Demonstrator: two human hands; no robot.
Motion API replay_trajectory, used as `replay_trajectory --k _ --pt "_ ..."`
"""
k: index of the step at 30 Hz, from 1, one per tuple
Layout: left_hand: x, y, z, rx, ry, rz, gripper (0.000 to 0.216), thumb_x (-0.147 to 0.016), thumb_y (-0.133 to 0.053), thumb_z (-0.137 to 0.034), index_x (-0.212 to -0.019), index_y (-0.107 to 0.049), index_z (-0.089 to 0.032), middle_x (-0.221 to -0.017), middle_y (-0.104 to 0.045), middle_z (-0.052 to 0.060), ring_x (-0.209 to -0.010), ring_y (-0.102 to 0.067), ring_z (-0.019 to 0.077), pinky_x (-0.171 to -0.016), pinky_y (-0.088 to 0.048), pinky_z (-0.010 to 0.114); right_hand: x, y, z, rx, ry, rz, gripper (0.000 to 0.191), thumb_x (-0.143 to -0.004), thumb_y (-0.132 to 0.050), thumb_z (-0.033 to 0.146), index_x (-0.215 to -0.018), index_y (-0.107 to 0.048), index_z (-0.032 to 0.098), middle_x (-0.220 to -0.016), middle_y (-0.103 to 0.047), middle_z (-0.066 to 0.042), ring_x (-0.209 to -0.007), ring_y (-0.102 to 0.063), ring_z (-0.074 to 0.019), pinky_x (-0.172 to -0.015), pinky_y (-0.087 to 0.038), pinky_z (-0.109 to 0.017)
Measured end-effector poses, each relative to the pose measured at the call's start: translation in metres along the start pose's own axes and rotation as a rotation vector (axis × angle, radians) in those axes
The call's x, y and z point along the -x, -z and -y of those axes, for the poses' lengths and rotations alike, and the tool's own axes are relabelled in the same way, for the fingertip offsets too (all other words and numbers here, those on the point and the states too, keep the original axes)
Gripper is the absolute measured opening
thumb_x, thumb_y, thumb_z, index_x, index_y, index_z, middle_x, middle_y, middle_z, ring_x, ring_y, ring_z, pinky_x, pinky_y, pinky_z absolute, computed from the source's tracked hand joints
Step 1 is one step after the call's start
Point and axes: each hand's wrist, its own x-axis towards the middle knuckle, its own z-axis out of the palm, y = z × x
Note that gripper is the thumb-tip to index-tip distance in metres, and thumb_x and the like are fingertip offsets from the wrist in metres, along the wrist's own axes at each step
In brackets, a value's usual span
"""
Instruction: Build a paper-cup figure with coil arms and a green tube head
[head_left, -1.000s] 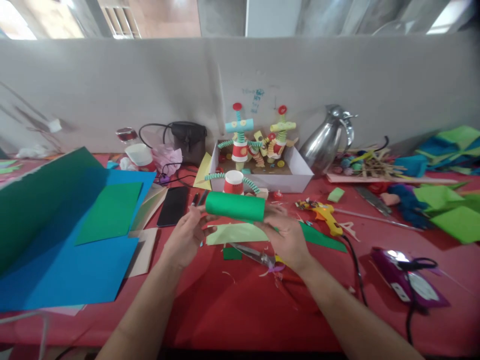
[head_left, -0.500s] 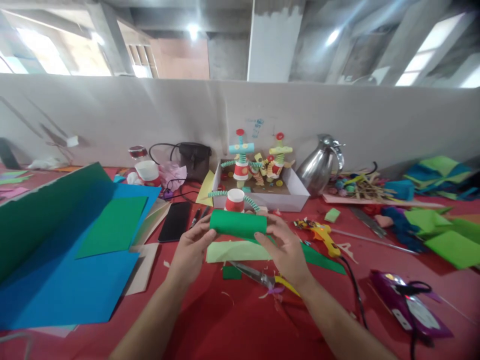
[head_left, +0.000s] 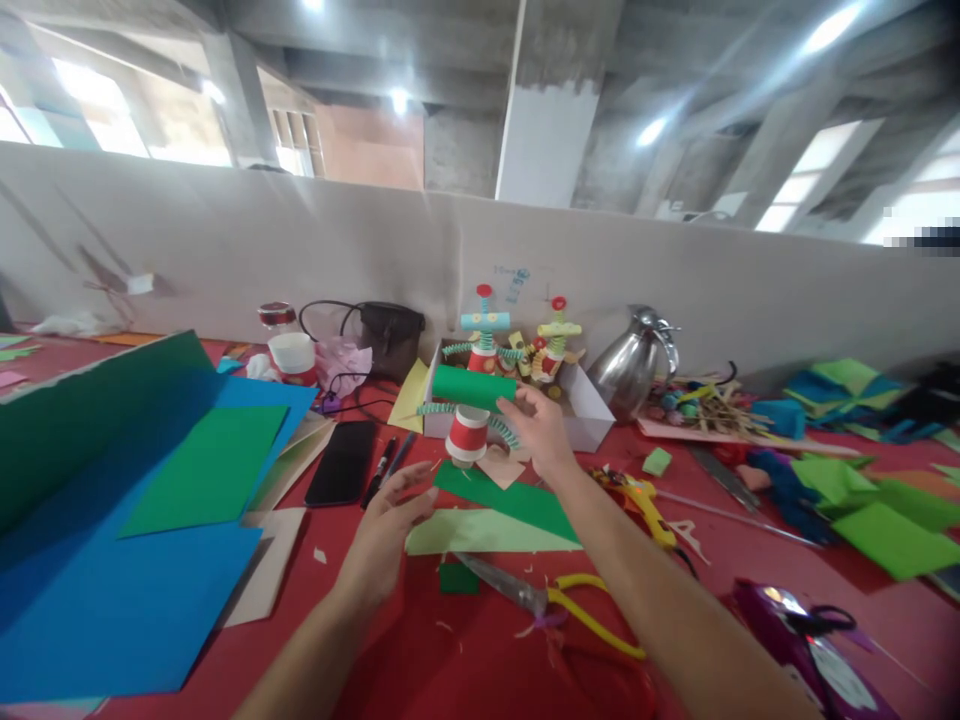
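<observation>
A green paper tube (head_left: 474, 385) is gripped at its right end by my right hand (head_left: 538, 430), which holds it level just above a red and white paper cup (head_left: 467, 437) with folded paper arms. Whether the tube touches the cup's rim I cannot tell. My left hand (head_left: 391, 530) is off the tube, lower and to the left, its fingers apart and nothing in them. Below the cup lie a dark green paper strip (head_left: 517, 500) and a pale green strip (head_left: 480, 532). Scissors with yellow handles (head_left: 540, 598) rest between my forearms.
Behind the cup, a white box (head_left: 592, 415) holds two finished paper figures. A steel jug (head_left: 634, 365) stands to its right. A yellow glue gun (head_left: 649, 510), its cord and a purple device (head_left: 802, 640) lie rightward. Blue sheets (head_left: 135, 610) and a phone (head_left: 341, 463) are leftward.
My left hand has let go of the green tube and dropped down leftward. My right hand has carried the tube forward and up, over the cup. The view has tilted slightly upward.
</observation>
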Motion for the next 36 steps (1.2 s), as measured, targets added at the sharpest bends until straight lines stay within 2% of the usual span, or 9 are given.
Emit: replay_trajectory --k 4,10,13,18,24,28,31,34,36 --pt "0.002 -0.003 0.002 -0.081 0.014 0.012 0.038 -0.073 -0.075 -0.031 -0.109 -0.07 -0.022 -0.127 -0.063 0.007 -0.095 -0.061 0.0177 -0.078 -0.043 0.027 0.0 -0.001 -0.011 0.016 0.003 -0.002 0.026 -0.071 -0.073 0.043 -0.071 -0.06 0.02 -0.079 -0.065 -0.002 -0.083 -0.059 -0.0204 -0.072 -0.046 -0.029" --pt "0.002 -0.004 0.0 -0.073 0.034 0.006 0.039 -0.07 -0.075 -0.032 -0.108 -0.07 -0.023 -0.127 -0.064 0.006 -0.09 -0.06 0.0166 -0.076 -0.043 0.028 0.001 0.002 -0.014 -0.043 -0.015 0.037 0.023 -0.073 -0.072 0.04 -0.082 -0.064 0.02 -0.095 -0.07 -0.006 -0.09 -0.064 -0.0221 -0.08 -0.051 -0.034" --pt "0.002 -0.004 -0.001 -0.078 0.026 -0.001 0.039 -0.069 -0.075 -0.032 -0.107 -0.071 -0.023 -0.127 -0.064 0.006 -0.091 -0.06 0.0168 -0.076 -0.043 0.028 0.004 0.001 -0.013 -0.11 -0.028 0.05 0.029 -0.071 -0.075 0.038 -0.09 -0.061 0.021 -0.102 -0.07 -0.007 -0.097 -0.065 -0.0234 -0.088 -0.052 -0.038" --pt "0.002 -0.003 -0.001 -0.083 0.022 -0.011 0.04 -0.068 -0.075 -0.031 -0.107 -0.071 -0.023 -0.126 -0.064 0.006 -0.089 -0.061 0.0169 -0.075 -0.043 0.028 0.004 0.004 -0.013 -0.14 -0.012 -0.009 0.045 -0.065 -0.081 0.038 -0.094 -0.05 0.024 -0.12 -0.063 -0.009 -0.108 -0.064 -0.0247 -0.094 -0.052 -0.042" --pt "0.001 -0.002 0.002 -0.079 -0.002 0.0 0.042 -0.068 -0.075 -0.033 -0.109 -0.07 -0.022 -0.125 -0.064 0.007 -0.088 -0.059 0.0165 -0.074 -0.042 0.028 0.0 0.014 -0.01 -0.113 -0.005 -0.002 0.04 -0.073 -0.074 0.046 -0.098 -0.053 0.024 -0.109 -0.063 -0.008 -0.103 -0.064 -0.0224 -0.093 -0.05 -0.04" --pt "0.001 -0.001 0.001 -0.086 0.01 0.0 0.041 -0.069 -0.075 -0.034 -0.109 -0.07 -0.024 -0.126 -0.064 0.006 -0.087 -0.059 0.0162 -0.074 -0.041 0.029 -0.004 0.017 -0.008 -0.05 -0.006 -0.021 0.037 -0.077 -0.069 0.051 -0.099 -0.058 0.023 -0.111 -0.065 -0.008 -0.107 -0.062 -0.0229 -0.098 -0.046 -0.04" --pt "0.001 -0.001 0.0 -0.089 0.008 -0.006 0.04 -0.069 -0.075 -0.034 -0.108 -0.071 -0.024 -0.126 -0.064 0.005 -0.09 -0.059 0.0165 -0.076 -0.041 0.028 -0.008 0.018 -0.006 -0.058 -0.008 -0.048 0.037 -0.078 -0.067 0.052 -0.1 -0.059 0.023 -0.109 -0.066 -0.007 -0.105 -0.063 -0.0229 -0.096 -0.047 -0.041" --pt "0.001 0.0 0.0 -0.087 0.002 -0.005 0.039 -0.07 -0.075 -0.034 -0.108 -0.07 -0.024 -0.126 -0.064 0.005 -0.091 -0.058 0.0159 -0.076 -0.04 0.028 -0.006 0.023 -0.003 -0.067 0.032 -0.157 0.03 -0.079 -0.066 0.045 -0.097 -0.061 0.022 -0.104 -0.067 -0.006 -0.098 -0.063 -0.0217 -0.088 -0.048 -0.038" --pt "0.0 0.0 0.0 -0.083 0.001 0.0 0.04 -0.071 -0.074 -0.034 -0.109 -0.069 -0.024 -0.125 -0.063 0.005 -0.088 -0.058 0.0147 -0.075 -0.04 0.027 0.002 0.031 0.001 -0.058 0.1 -0.261 0.013 -0.078 -0.061 0.031 -0.087 -0.063 0.021 -0.09 -0.067 -0.003 -0.087 -0.062 -0.0186 -0.08 -0.047 -0.033"
